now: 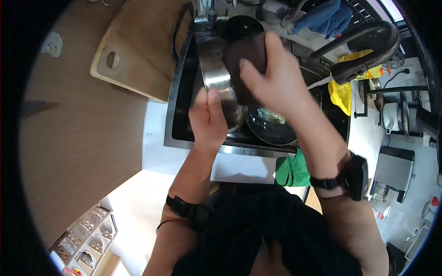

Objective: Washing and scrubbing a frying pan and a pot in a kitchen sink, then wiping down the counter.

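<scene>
My left hand (209,120) grips the rim of a shiny stainless steel pot or basin (215,67), tilted on its side over the black sink (183,114). In my right hand (276,74) is a dark brown block, apparently a scouring sponge (245,51), held against or very close to the metal; motion blur hides the exact contact. Below my right hand, a round glass-like lid or bowl (271,129) lies in the sink, with something pale green on it. Water runs from the black faucet (348,69) behind my right forearm.
A wooden cutting board (138,51) leans at the sink's left. A green cloth (293,170) hangs at the front counter edge. To the right sits a yellow colander (340,96). Behind are a dish brush (286,26), a blue cloth (319,19) and a black round item (243,26).
</scene>
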